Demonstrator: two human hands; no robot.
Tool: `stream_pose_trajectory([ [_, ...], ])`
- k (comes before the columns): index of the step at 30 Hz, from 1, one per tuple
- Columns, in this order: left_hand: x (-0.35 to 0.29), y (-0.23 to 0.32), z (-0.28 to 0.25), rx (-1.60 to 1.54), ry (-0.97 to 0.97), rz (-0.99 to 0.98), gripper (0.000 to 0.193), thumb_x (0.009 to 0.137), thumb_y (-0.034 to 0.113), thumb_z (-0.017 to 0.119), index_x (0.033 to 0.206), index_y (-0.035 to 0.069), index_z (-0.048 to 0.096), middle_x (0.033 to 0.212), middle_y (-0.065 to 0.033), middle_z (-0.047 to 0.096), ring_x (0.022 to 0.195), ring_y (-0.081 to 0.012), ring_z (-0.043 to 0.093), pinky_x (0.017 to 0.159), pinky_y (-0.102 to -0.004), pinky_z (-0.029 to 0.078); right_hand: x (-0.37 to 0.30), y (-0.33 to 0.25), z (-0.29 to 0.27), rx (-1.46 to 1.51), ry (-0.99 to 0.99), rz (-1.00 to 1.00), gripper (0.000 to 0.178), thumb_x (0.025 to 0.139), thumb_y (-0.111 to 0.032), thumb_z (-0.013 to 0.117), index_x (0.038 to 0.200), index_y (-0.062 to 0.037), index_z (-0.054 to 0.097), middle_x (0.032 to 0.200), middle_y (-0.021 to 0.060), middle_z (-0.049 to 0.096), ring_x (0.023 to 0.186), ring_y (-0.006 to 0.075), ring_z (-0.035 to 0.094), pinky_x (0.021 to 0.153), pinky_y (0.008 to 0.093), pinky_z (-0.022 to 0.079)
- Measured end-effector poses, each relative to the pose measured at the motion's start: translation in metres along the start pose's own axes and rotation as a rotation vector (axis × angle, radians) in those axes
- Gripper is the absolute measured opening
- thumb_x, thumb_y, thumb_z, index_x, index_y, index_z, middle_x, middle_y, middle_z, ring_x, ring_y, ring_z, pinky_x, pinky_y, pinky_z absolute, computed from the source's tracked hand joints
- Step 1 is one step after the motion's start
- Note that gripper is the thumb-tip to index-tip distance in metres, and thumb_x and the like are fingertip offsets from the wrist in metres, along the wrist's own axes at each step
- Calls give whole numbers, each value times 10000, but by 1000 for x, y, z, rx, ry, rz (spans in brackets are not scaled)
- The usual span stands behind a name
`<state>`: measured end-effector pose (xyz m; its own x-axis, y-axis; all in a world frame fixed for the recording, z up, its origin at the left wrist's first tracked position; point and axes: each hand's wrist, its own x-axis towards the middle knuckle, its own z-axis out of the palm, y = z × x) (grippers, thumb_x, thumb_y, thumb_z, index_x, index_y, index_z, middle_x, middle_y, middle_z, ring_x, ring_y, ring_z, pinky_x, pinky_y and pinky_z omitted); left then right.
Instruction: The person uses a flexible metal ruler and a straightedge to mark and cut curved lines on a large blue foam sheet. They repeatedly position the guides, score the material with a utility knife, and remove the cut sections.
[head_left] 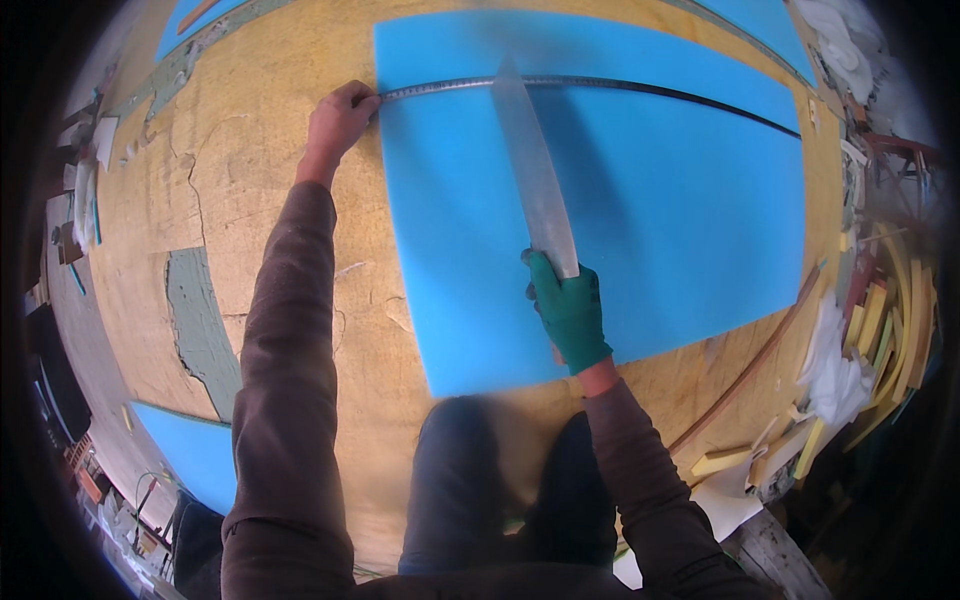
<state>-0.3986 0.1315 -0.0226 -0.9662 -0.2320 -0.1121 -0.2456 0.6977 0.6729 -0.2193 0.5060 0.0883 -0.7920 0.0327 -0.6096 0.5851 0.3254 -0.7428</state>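
Note:
A large blue foam sheet (pixel 470 230) lies flat in front of me. Across its far part runs a long, thin metal ruler (pixel 620 84), reaching nearly from edge to edge. My bare left hand (pixel 343 118) is closed on the ruler's left end, at the sheet's left edge. My right hand (pixel 570 310), in a green glove, grips a knife (pixel 540 180) with a long, wide, pale blade. The blade points away from me above the sheet and its tip overlaps the ruler in view; whether it touches is unclear. The knife's handle is hidden inside the glove.
The sheet rests on a worn wooden board (pixel 250 130) with cracks and a grey-green patch (pixel 200 320). Another blue sheet (pixel 185 450) shows at the lower left. A brown strip (pixel 750 365) lies right of the sheet, near piled yellow foam offcuts (pixel 885 325) and white wrapping (pixel 835 365).

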Motion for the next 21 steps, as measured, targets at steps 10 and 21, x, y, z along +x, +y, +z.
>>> stream_pose_trajectory([
  [10, -4, 5, 9, 10, 39, 49, 227, 962, 322, 706, 1028, 108, 741, 956, -111, 767, 895, -322, 728, 796, -434, 564, 11, 3, 13, -400, 83, -199, 309, 1055, -259, 637, 1113, 20, 756, 741, 159, 671, 670, 287, 648, 655, 436, 517],
  [21, -2, 14, 25, 139, 72, 50, 240, 969, 337, 677, 1022, 107, 721, 1049, -143, 759, 981, -406, 709, 820, -520, 553, -37, -28, -46, -295, -89, -206, 303, 1035, -285, 680, 1095, 7, 733, 875, 46, 733, 607, 102, 594, 553, 293, 467],
])
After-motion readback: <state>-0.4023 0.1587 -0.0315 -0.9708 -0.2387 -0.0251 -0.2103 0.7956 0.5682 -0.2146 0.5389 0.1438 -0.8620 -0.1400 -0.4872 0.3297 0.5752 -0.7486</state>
